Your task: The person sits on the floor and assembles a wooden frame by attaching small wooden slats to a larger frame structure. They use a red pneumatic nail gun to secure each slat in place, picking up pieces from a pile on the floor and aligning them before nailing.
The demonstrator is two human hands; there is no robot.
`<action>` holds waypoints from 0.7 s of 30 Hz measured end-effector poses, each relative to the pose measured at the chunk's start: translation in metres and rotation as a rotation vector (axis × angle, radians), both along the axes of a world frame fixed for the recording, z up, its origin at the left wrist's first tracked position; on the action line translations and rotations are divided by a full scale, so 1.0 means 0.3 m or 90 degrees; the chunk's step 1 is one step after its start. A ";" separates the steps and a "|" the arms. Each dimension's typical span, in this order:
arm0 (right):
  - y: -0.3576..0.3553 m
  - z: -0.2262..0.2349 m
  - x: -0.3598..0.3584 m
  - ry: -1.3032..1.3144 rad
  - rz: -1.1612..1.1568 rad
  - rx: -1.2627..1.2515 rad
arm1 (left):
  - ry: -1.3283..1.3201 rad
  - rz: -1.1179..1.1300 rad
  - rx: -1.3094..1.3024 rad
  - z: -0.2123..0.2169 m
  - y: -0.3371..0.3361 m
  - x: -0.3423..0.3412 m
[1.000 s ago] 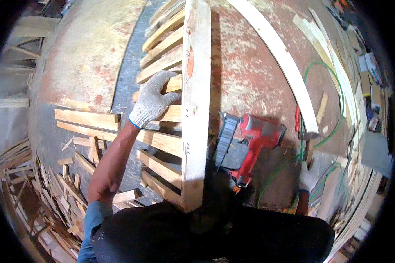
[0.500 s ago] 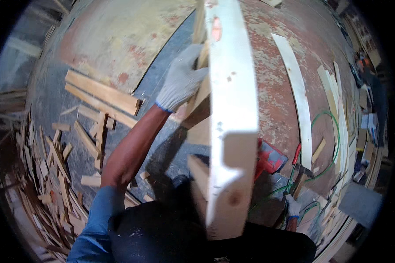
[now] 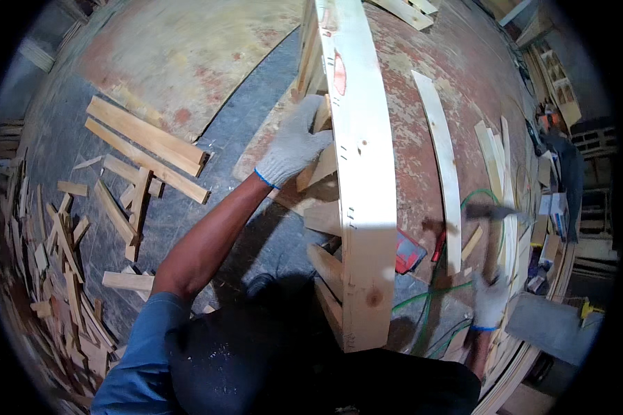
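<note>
A tall wooden frame stands on edge in front of me, its pale board (image 3: 363, 138) facing up with short crosspieces (image 3: 323, 216) running off its left side. My left hand (image 3: 294, 146), in a grey-white knit glove, is closed round a wooden crosspiece (image 3: 323, 166) against the board's left side. To the right of the frame, my right hand (image 3: 490, 301), gloved too, grips a hammer (image 3: 495, 211) by its handle, with the head raised. The hammer and that hand are blurred by motion. Part of the left fingers is hidden behind the wood.
A red and grey tool (image 3: 410, 253) lies right of the frame, near a green hose (image 3: 426, 304). One long pale slat (image 3: 439, 159) lies on the floor, more slats (image 3: 502, 180) beyond it. Wood offcuts (image 3: 135, 207) and two planks (image 3: 145, 138) lie at left.
My right hand has lifted the hammer up from low beside the frame. My left hand stays on the crosspiece. The view has shifted slightly.
</note>
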State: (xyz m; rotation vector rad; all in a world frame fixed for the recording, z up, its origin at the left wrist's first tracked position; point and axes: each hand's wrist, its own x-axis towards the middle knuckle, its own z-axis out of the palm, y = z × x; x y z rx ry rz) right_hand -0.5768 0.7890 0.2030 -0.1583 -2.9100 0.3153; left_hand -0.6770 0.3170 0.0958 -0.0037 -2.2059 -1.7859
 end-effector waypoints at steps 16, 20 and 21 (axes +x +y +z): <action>-0.694 0.384 -0.363 0.123 0.328 -0.080 | -0.013 0.025 -0.044 -0.058 0.023 -0.013; -0.720 0.413 -0.308 0.129 0.228 -0.174 | -0.028 -0.006 -0.001 -0.033 0.016 -0.006; -0.709 0.359 -0.316 0.004 0.208 -0.060 | -0.027 -0.009 0.005 -0.020 0.027 -0.008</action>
